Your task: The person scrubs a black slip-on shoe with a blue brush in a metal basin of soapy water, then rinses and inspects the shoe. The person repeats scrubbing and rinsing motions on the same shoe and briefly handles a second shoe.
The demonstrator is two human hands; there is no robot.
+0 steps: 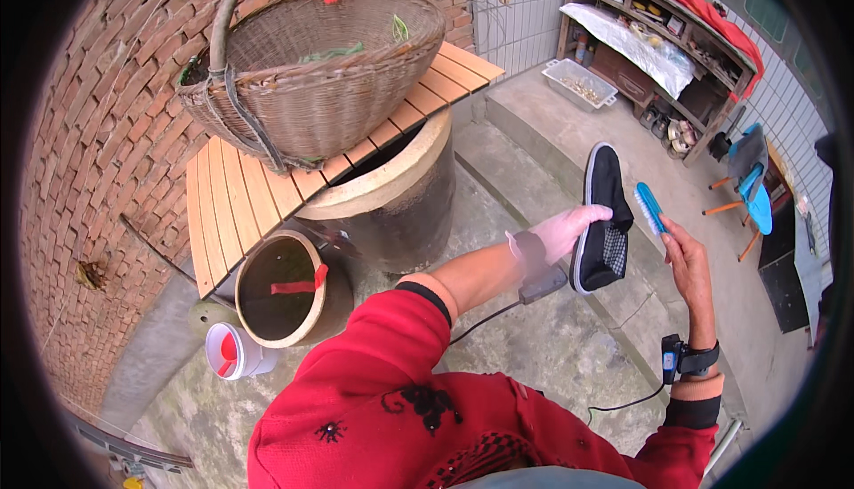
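Note:
A black cloth shoe point(603, 182) with a pale sole edge and a checked lining stands out in front of me, its toe pointing away. My left hand point(574, 230), in a thin translucent glove, grips it at the side, the thumb over the upper. In my bare right hand point(683, 252) is a blue-backed brush point(648, 203) with white bristles, held by its lower end. The bristles face the shoe, with a narrow gap between them. Both wrists carry a strapped device with a cable.
A large wicker basket point(320, 108) rests on slatted boards point(233, 202) across a big glazed jar point(400, 202). Below are a smaller water-filled jar point(320, 315) and a white bucket point(250, 359). Ahead are concrete steps point(534, 148), a plastic crate point(579, 92), a shelf unit point(707, 125) and a blue chair point(757, 202).

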